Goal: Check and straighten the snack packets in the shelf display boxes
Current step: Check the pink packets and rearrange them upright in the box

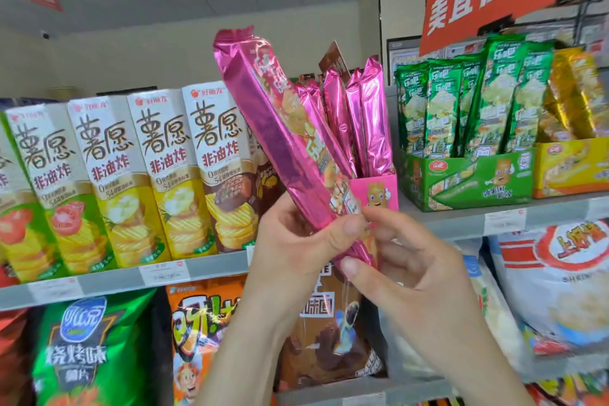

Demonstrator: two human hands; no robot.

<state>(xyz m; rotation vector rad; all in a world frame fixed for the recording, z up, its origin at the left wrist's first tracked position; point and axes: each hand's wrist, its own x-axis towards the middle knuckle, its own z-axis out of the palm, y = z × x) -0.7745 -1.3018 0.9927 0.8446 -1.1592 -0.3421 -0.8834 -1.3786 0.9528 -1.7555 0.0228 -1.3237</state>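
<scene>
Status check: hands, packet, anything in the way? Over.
Left hand and right hand both grip pink packet at its lower end. Packet out of pink display box, tilted top-left. No obstruction seen at the box.

Pink packet (280,128) glossy foil; display box (375,189) matt card.

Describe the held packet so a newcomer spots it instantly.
On the upper shelf, find the pink display box beside the green display box. Before it, the left hand and right hand grip one long pink packet. Only this one is outside the box, leaning left.
</scene>
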